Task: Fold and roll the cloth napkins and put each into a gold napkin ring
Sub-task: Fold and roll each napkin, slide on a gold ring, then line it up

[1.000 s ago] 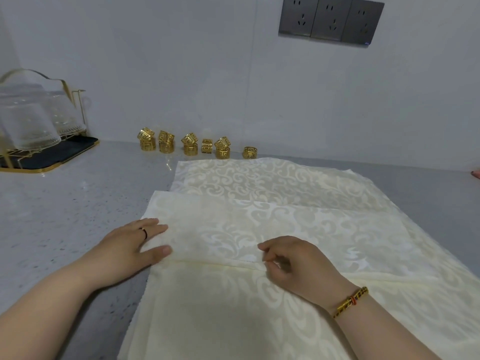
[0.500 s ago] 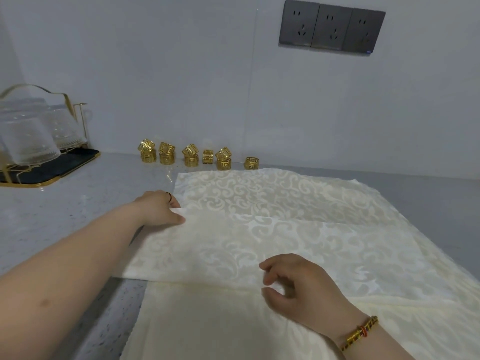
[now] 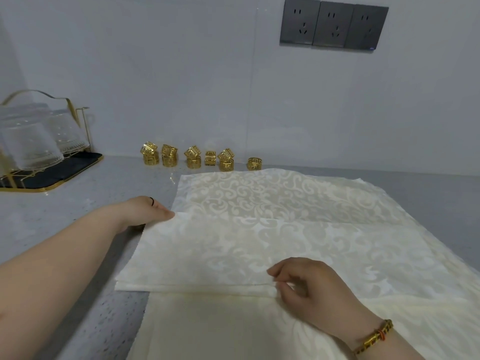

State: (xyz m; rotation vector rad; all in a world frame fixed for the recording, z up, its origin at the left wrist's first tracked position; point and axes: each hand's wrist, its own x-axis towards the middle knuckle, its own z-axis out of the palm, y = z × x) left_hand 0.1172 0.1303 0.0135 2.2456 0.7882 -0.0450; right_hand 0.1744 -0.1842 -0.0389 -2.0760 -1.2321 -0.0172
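Item: napkin (image 3: 259, 245), folded once, flat on the surface (image 3: 78, 216) over more cloth; rings (image 3: 200, 158) unused by the wall. I saw the left grip (image 3: 145, 211) shift from the near fold to the far left corner, whether pinching or pressing I could not tell, while the right grip (image 3: 311, 289) pinched the near folded edge. Likely squaring the fold; rolling not begun.

- Grey speckled stone countertop (image 3: 78, 224): level surface that runs back to the wall.
- Cream damask cloth napkins (image 3: 285, 203): stacked flat at centre, the top one folded over.
- Gold openwork napkin rings (image 3: 193, 162): a row beside the wall, several stacked in pairs.
- Black gold-rimmed tray (image 3: 72, 165): far left.
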